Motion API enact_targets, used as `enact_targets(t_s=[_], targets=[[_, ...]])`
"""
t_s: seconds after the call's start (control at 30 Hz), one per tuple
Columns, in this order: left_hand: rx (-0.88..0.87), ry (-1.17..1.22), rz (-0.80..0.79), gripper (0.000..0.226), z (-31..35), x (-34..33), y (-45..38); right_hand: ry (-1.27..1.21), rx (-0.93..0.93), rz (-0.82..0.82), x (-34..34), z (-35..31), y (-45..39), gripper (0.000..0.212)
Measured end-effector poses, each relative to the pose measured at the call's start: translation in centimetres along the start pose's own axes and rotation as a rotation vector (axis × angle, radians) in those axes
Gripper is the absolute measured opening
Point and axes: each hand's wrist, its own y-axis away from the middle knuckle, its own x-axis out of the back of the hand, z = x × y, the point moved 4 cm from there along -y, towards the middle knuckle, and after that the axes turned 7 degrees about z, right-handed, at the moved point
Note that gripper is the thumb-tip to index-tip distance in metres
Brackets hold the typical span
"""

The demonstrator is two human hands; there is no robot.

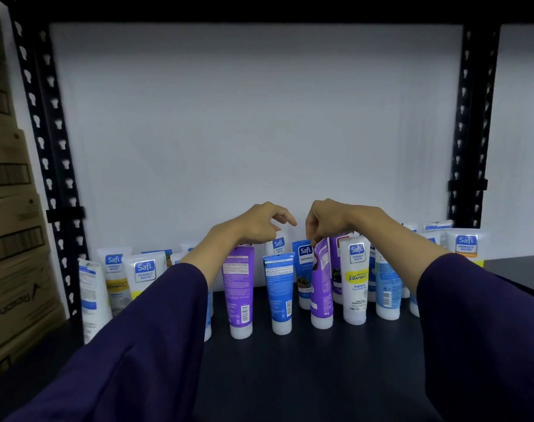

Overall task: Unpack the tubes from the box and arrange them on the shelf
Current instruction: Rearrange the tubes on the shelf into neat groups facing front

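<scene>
Several tubes stand cap-down in rows on the dark shelf (290, 376). My right hand (329, 222) reaches over them and pinches the top edge of a purple tube (322, 287), which tilts slightly. My left hand (261, 223) hovers above a second purple tube (238, 287) and a white tube (279, 245) behind it, fingers loosely curled and holding nothing. A blue tube (279, 293) stands between the two purple ones. A white Vitamin C tube (355, 278) stands to the right. The box is out of view.
Black perforated shelf posts rise at the left (51, 166) and right (469, 126). Stacked cardboard cartons (13, 239) fill the far left. A white wall (253, 117) backs the shelf. The upper shelf's dark underside runs along the top.
</scene>
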Motion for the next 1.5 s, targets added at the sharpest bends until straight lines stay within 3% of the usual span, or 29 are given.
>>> enact_targets(t_s=[0.1, 0.37, 0.97, 1.23, 1.5], targets=[[0.034, -0.069, 0.057, 0.04, -0.5, -0.1, -0.4, -0.063, 0.006, 0.005, 0.1, 0.0, 0.0, 0.007], [0.039, -0.085, 0.025, 0.028, -0.7, 0.5, -0.8, -0.079, 0.029, 0.043, -0.1, -0.3, 0.0, 0.01], [0.055, -0.091, -0.04, 0.028, -0.3, 0.8, -0.9, -0.133, 0.04, 0.076, -0.2, 0.2, 0.0, 0.013], [-0.043, -0.041, 0.108, 0.021, 3.2, 0.6, -2.2, -0.142, 0.022, 0.301, 3.8, 2.6, 2.5, 0.012], [-0.071, -0.031, 0.069, 0.025, 7.7, -3.7, -4.9, -0.039, -0.117, 0.297, 5.1, 8.1, 5.2, 0.015]])
